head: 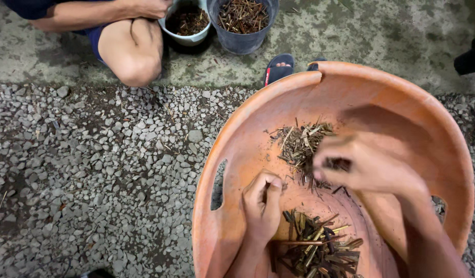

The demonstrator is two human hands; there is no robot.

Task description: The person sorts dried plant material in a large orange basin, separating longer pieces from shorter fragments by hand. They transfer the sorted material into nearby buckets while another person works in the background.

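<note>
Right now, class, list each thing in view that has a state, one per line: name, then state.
Orange basin: tilted, rim notched, holding two heaps.
Upper heap of dry twigs: loose, under the right hand.
Lower heap of cut sticks: piled at the bottom.
Left hand: curled, pinching a small piece.
Right hand: blurred, over the upper heap.
Grey pot: upright, full of twigs.
Pale pot: upright, holding dark bits.

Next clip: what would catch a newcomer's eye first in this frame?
The big orange basin fills the lower right, holding two heaps of chopped plant stems. Over it the left hand pinches a small piece, while the blurred right hand is at the upper heap. Top left, another person's bent knee sits beside two pots of stem pieces.
</note>
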